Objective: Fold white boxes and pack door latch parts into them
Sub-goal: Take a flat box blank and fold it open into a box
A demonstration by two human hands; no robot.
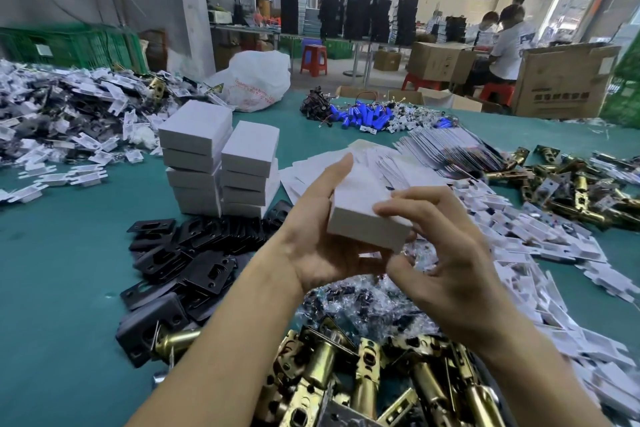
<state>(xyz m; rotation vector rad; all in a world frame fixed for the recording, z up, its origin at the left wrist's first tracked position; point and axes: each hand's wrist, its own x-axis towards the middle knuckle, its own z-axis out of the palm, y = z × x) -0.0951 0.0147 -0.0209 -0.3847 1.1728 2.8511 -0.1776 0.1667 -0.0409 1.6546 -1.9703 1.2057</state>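
A closed white box (360,208) is held above the green table (52,253) between both hands. My left hand (318,229) cradles it from the left and beneath, fingers stretched along its side. My right hand (440,253) pinches its near right end with curled fingers and thumb. Two stacks of finished white boxes (218,163) stand to the left. Brass door latches (346,371) lie piled right below my hands, and black strike plates (194,256) lie at the lower left. Flat unfolded box blanks (311,166) spread behind the held box.
Small bags of screws (363,302) lie under my wrists. White plastic inserts (540,253) trail along the right, more latches (568,184) beyond them. A heap of mixed parts (62,114) fills the far left; blue batteries (363,114) lie at the back. People sit among cartons (561,80) behind.
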